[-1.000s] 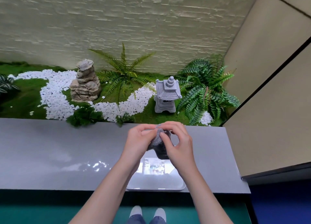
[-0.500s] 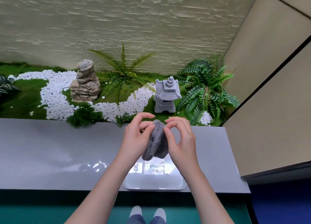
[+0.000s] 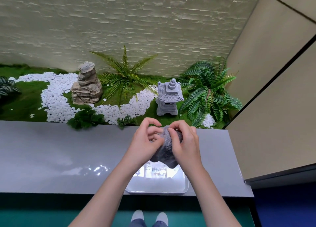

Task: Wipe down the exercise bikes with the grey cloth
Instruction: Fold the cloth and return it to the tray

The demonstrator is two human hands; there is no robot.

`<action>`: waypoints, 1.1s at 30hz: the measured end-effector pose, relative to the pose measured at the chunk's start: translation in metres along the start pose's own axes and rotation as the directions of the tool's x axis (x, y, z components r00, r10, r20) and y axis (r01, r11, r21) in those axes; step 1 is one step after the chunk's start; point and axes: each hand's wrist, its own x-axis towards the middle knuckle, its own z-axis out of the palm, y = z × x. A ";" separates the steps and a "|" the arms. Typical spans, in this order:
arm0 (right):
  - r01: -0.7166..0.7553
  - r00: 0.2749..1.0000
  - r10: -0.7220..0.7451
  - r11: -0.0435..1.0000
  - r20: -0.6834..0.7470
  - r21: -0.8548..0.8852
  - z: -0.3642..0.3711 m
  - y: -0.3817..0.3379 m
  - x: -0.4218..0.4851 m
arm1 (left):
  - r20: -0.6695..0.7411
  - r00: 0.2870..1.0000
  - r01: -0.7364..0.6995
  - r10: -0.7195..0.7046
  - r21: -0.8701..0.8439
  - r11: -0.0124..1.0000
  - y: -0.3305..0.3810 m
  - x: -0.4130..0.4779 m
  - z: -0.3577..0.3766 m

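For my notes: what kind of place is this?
Probably an indoor lobby or lounge with a decorative garden: a grey counter fronts a bed of white pebbles, ferns and a stone lantern.

White tray (image 3: 157,189) on grey counter (image 3: 51,155)

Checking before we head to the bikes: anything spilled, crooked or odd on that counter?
Nothing stands out. The left hand and right hand hold the bunched grey cloth over the white tray, which sits square on the grey counter. No spill shows.
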 end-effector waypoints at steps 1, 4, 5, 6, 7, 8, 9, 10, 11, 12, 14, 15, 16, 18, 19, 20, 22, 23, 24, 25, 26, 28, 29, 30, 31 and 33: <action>-0.015 0.999 0.015 1.000 -0.033 0.019 -0.002 0.001 0.000 | 0.043 0.998 0.043 -0.043 0.003 0.999 -0.002 0.000 -0.002; -0.099 0.988 0.113 0.986 -0.101 0.134 -0.011 0.004 0.002 | 0.207 0.965 0.151 -0.163 0.075 0.986 -0.011 0.000 -0.011; -0.113 0.984 0.135 0.977 -0.116 0.180 -0.014 0.005 0.004 | 0.235 0.955 0.169 -0.179 0.062 0.984 -0.015 -0.001 -0.012; -0.118 0.980 0.149 0.968 -0.130 0.221 -0.017 0.006 0.005 | 0.234 0.955 0.179 -0.182 0.034 0.983 -0.018 -0.003 -0.013; -0.120 0.977 0.159 0.960 -0.141 0.252 -0.019 0.006 0.005 | 0.214 0.960 0.184 -0.182 0.012 0.983 -0.020 -0.004 -0.012; -0.124 0.975 0.167 0.955 -0.145 0.268 -0.021 0.007 0.006 | 0.188 0.966 0.180 -0.178 0.007 0.984 -0.021 -0.005 -0.012; -0.127 0.975 0.170 0.955 -0.145 0.269 -0.022 0.009 0.006 | 0.166 0.971 0.173 -0.173 0.014 0.985 -0.022 -0.005 -0.011; -0.127 0.974 0.170 0.957 -0.147 0.260 -0.023 0.011 0.006 | 0.149 0.975 0.166 -0.168 0.029 0.986 -0.022 -0.005 -0.011; -0.129 0.973 0.171 0.959 -0.155 0.251 -0.024 0.014 0.005 | 0.141 0.976 0.162 -0.167 0.040 0.986 -0.020 -0.005 -0.013; -0.136 0.970 0.180 0.959 -0.165 0.247 -0.025 0.017 0.005 | 0.144 0.975 0.163 -0.167 0.042 0.986 -0.017 -0.004 -0.015; -0.166 0.960 0.216 0.951 -0.177 0.261 -0.026 0.022 0.004 | 0.180 0.969 0.169 -0.167 0.004 0.986 -0.011 0.000 -0.019; -0.184 0.956 0.238 0.943 -0.174 0.278 -0.025 0.024 0.003 | 0.204 0.965 0.179 -0.166 -0.046 0.983 -0.009 0.001 -0.019; -0.204 0.951 0.262 0.931 -0.166 0.301 -0.023 0.024 0.002 | 0.226 0.959 0.204 -0.172 -0.124 0.971 -0.007 0.001 -0.017; -0.241 0.934 0.318 0.898 -0.164 0.368 -0.018 0.023 0.002 | 0.269 0.942 0.288 -0.200 -0.343 0.894 -0.006 0.001 -0.010; -0.263 0.918 0.358 0.871 -0.171 0.415 -0.016 0.022 0.002 | 0.289 0.934 0.322 -0.209 -0.429 0.844 -0.006 0.000 -0.007; -0.291 0.893 0.414 0.831 -0.177 0.474 -0.014 0.021 0.002 | 0.294 0.932 0.334 -0.212 -0.474 0.815 -0.007 -0.002 -0.004; -0.350 0.828 0.534 0.729 -0.170 0.588 -0.011 0.022 0.003 | 0.237 0.950 0.298 -0.204 -0.487 0.821 -0.012 -0.005 0.003; -0.375 0.797 0.583 0.682 -0.157 0.628 -0.010 0.023 0.003 | 0.174 0.963 0.265 -0.206 -0.468 0.843 -0.015 -0.007 0.008; -0.399 0.773 0.619 0.644 -0.138 0.653 -0.008 0.024 0.003 | 0.092 0.971 0.239 -0.221 -0.439 0.866 -0.017 -0.008 0.012; -0.421 0.755 0.644 0.616 -0.119 0.666 -0.007 0.024 0.003 | 0.006 0.970 0.224 -0.242 -0.402 0.888 -0.020 -0.007 0.016; -0.438 0.744 0.660 0.600 -0.105 0.669 -0.005 0.025 0.002 | -0.080 0.966 0.204 -0.246 -0.349 0.915 -0.022 -0.006 0.020; -0.462 0.735 0.670 0.605 -0.102 0.649 -0.001 0.026 -0.001 | -0.238 0.960 0.115 -0.150 -0.155 0.981 -0.023 -0.004 0.024; -0.472 0.732 0.673 0.615 -0.108 0.632 0.000 0.028 -0.003 | -0.284 0.957 0.060 -0.059 -0.005 0.998 -0.024 -0.004 0.024; -0.483 0.728 0.676 0.625 -0.115 0.614 0.002 0.030 -0.005 | -0.297 0.954 0.008 0.036 0.144 0.990 -0.023 -0.004 0.025; -0.492 0.724 0.680 0.626 -0.116 0.605 0.003 0.031 -0.007 | -0.291 0.950 -0.035 0.112 0.258 0.966 -0.023 -0.005 0.025; -0.510 0.698 0.713 0.556 -0.061 0.656 0.009 0.033 -0.012 | -0.269 0.942 -0.109 0.199 0.316 0.943 -0.019 -0.005 0.028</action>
